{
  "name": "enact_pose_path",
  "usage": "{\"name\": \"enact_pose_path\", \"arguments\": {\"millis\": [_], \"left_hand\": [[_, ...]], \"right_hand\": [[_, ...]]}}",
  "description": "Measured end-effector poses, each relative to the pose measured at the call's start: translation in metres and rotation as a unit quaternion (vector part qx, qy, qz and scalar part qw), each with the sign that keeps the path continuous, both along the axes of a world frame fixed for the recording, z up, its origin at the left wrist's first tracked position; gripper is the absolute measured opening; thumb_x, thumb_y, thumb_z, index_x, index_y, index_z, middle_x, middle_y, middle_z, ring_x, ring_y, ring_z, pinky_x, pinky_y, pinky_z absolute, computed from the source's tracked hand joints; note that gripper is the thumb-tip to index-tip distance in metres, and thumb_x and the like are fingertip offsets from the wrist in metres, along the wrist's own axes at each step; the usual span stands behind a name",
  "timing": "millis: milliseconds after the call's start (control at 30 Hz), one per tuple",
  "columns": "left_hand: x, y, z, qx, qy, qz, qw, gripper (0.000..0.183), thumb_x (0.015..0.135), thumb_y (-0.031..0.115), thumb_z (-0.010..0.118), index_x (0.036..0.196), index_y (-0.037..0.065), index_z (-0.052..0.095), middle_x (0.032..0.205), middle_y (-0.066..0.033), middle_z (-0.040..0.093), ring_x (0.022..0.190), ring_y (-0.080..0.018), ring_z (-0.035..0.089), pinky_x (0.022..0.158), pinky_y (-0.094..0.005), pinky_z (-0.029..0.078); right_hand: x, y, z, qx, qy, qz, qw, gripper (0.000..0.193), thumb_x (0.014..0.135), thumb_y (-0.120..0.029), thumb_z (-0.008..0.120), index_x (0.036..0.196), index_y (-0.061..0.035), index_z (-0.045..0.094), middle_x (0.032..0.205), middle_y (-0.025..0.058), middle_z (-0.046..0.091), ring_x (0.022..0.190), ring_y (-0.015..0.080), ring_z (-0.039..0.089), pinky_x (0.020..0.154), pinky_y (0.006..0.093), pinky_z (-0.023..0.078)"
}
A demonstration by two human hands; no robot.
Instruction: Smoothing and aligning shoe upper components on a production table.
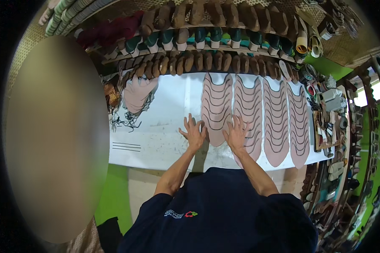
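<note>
On the white tabletop (169,101), pink, curved shoe-upper pieces with dark edges lie overlapped in several long columns. My left hand (194,133) has its fingers spread beside the left edge of the leftmost column (216,135). Over the second column (253,147), close to that column's right side, my right hand (237,132) is also spread. Each hand holds nothing that I can make out, and whether the fingertips press on the pieces is unclear. Further right run a third column (276,155) and a fourth column (299,157).
Loose pink pieces (138,93) are heaped at the far left, above tangled dark strips (130,122). Thin dark strips or lines (126,147) lie nearer me. Wooden shoe lasts (188,63) line the back shelves. A tool-filled tray (326,133) sits right. A blurred patch covers the left.
</note>
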State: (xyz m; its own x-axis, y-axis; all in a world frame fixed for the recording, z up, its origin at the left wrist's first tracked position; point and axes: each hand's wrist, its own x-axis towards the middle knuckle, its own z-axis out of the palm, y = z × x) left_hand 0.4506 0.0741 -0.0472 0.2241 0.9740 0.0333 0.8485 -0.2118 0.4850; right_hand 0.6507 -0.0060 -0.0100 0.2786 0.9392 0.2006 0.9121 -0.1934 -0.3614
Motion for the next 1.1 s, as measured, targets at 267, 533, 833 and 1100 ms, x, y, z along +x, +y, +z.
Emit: {"name": "enact_pose_path", "arguments": {"millis": [267, 533, 833, 1100], "left_hand": [[0.000, -0.023, 0.007, -0.040, 0.044, 0.025, 0.998, 0.052, 0.092, 0.044, 0.071, 0.140, 0.023, 0.068, 0.177, -0.0181, 0.015, 0.161, -0.0457, 0.008, 0.109, -0.0871, 0.004], [-0.029, -0.035, 0.010, -0.044, 0.001, 0.027, 0.999, 0.067, 0.091, 0.046, 0.071, 0.154, 0.030, 0.054, 0.177, -0.0189, 0.012, 0.160, -0.0475, 0.009, 0.107, -0.0890, 0.010], [-0.140, -0.045, 0.018, -0.025, 0.012, 0.108, 0.994, 0.072, 0.089, 0.042, 0.073, 0.156, 0.027, 0.052, 0.177, -0.0179, 0.008, 0.159, -0.0474, 0.009, 0.108, -0.0877, 0.009], [-0.280, -0.049, 0.024, 0.005, -0.008, 0.132, 0.991, 0.073, 0.088, 0.039, 0.075, 0.156, 0.028, 0.052, 0.177, -0.0177, 0.009, 0.158, -0.0473, 0.010, 0.108, -0.0863, 0.010]], "right_hand": [[-0.015, -0.007, -0.010, -0.070, -0.014, 0.000, 0.997, 0.070, 0.083, -0.050, 0.080, 0.135, -0.0058, 0.069, 0.164, 0.0157, 0.040, 0.153, 0.0372, 0.031, 0.120, 0.0707, 0.017], [-0.030, -0.004, 0.016, -0.058, -0.012, -0.001, 0.998, 0.064, 0.086, -0.047, 0.078, 0.137, -0.0084, 0.068, 0.162, 0.0167, 0.042, 0.153, 0.0387, 0.032, 0.119, 0.0709, 0.018], [-0.127, 0.025, 0.007, -0.016, 0.012, 0.074, 0.997, 0.044, 0.090, -0.045, 0.074, 0.118, -0.0105, 0.076, 0.158, 0.0148, 0.047, 0.151, 0.0407, 0.033, 0.118, 0.0743, 0.015], [-0.265, 0.032, -0.007, -0.031, 0.016, 0.113, 0.993, 0.039, 0.090, -0.046, 0.075, 0.113, -0.0150, 0.078, 0.156, 0.0110, 0.050, 0.150, 0.0403, 0.034, 0.117, 0.0754, 0.015]]}}
